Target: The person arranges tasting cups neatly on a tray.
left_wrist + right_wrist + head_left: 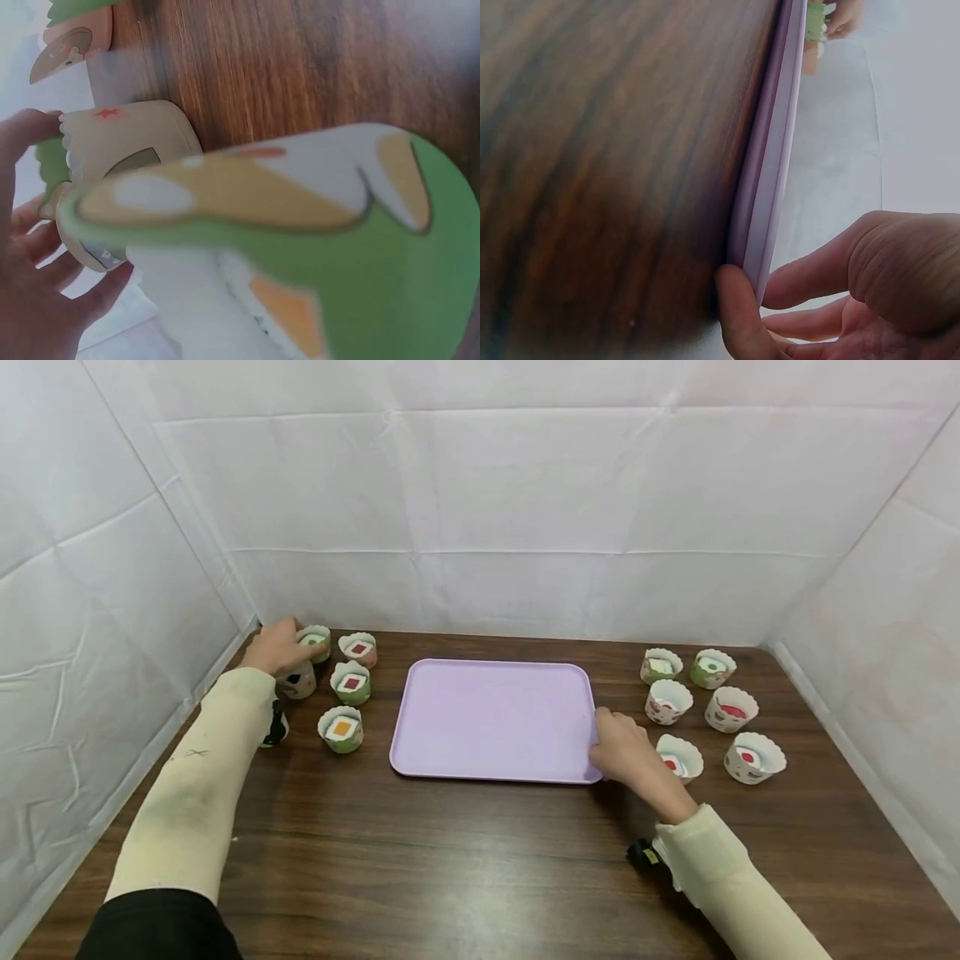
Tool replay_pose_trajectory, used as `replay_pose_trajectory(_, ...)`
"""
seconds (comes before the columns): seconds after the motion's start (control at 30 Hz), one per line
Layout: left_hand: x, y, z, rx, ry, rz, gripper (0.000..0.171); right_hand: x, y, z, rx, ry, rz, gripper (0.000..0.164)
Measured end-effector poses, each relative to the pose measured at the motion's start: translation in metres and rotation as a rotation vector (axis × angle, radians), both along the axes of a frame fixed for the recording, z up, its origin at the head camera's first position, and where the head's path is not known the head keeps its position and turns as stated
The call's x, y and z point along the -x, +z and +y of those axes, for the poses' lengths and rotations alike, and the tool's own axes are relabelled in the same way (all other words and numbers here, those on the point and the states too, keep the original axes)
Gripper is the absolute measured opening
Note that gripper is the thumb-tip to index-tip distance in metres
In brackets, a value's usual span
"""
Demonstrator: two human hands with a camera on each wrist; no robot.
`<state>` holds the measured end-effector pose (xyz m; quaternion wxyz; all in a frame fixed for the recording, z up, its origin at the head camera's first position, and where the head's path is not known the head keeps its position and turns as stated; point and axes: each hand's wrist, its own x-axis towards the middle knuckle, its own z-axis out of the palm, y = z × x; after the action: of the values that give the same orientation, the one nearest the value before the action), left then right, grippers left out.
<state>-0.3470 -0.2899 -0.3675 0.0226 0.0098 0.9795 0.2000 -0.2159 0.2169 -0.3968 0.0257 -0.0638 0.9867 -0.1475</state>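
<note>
At the back left, my left hand [276, 647] has its thumb and fingers around a cream paper baking cup [298, 682], close to the rim. A green baking cup [420, 300] with a dog print fills the front of the left wrist view and partly covers the held one. My right hand [622, 747] pinches the near right corner of a lilac tray [491, 718]. In the right wrist view, a fingertip [739, 296] lies on the underside of the tray's rim [769, 187], and other fingers lie on the other side. The tray lies flat on the wooden table, with nothing on it.
More baking cups holding small white pieces with coloured centres stand on the left, among them a green cup [350, 683] and a pink one [358, 650]. Several others, such as a white cup [753, 758], stand right of the tray. White sheeting [510, 510] encloses the table.
</note>
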Motion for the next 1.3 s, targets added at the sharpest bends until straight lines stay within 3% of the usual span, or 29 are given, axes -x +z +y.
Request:
replay_pose_trajectory(0.5,-0.006,0.006,0.007,-0.085,-0.017,0.202,0.072,-0.003,0.001,0.000,-0.030,-0.007,-0.005,0.026)
replay_pose_trajectory(0.63,-0.009,0.011,0.015,-0.123,-0.025,0.243,0.069,-0.002,0.000,0.000,-0.031,0.001,-0.004,0.026)
replay_pose_trajectory(0.8,-0.012,0.016,0.032,-0.158,-0.080,0.287,0.063,-0.001,0.000,0.002,-0.041,-0.001,-0.008,0.025)
replay_pose_trajectory(1.3,-0.011,0.016,0.087,-0.188,-0.214,0.193,0.064,-0.003,0.002,0.005,-0.035,-0.016,-0.041,0.029)
